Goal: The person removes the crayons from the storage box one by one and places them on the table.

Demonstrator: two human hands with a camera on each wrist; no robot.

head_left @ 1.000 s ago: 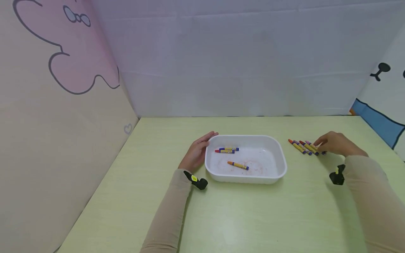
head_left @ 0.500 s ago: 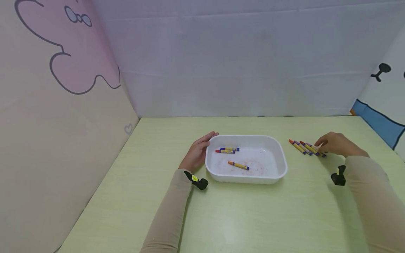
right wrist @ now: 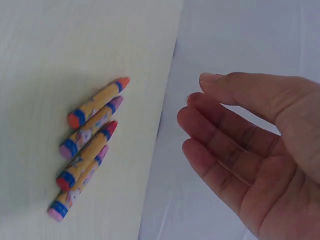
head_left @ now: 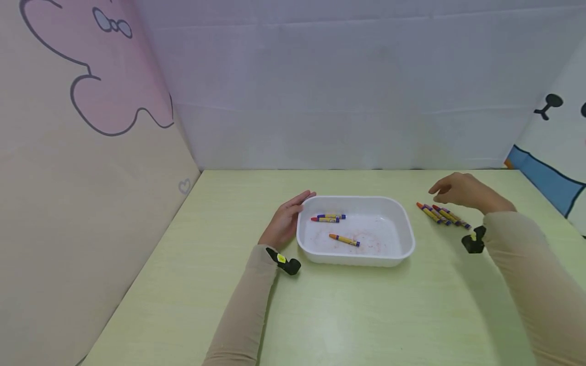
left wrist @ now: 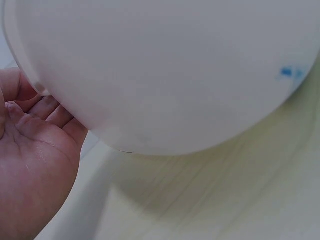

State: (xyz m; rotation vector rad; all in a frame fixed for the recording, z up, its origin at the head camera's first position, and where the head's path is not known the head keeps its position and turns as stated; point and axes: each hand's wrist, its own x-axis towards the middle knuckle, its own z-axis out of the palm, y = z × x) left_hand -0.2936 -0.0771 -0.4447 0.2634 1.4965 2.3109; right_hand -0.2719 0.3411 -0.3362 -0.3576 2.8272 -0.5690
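A white plastic tray (head_left: 358, 260) sits mid-table, its left end held by my left hand (head_left: 281, 223); in the left wrist view the thumb lies at the rim and the other fingertips are hidden behind the wall. Three crayons are inside: a red one (head_left: 325, 220), a blue- or purple-tipped one (head_left: 336, 216) and an orange one (head_left: 345, 240). My right hand (head_left: 467, 192) hovers above a row of crayons right of the tray, fingers loosely bent and holding nothing. That row has an orange (right wrist: 97, 102), a purple (right wrist: 91, 127), a red (right wrist: 87, 155) and a pink crayon (right wrist: 79, 185).
A pale yellow-green table (head_left: 339, 310) carries everything. White sheeting (head_left: 348, 91) rises along its back edge, with printed panels at the left (head_left: 110, 193) and right (head_left: 554, 137). Each wrist bears a small black camera.
My right hand has lifted off the row of crayons and moved up and to the left, uncovering the pink crayon. The tray, its crayons and my left hand stay put.
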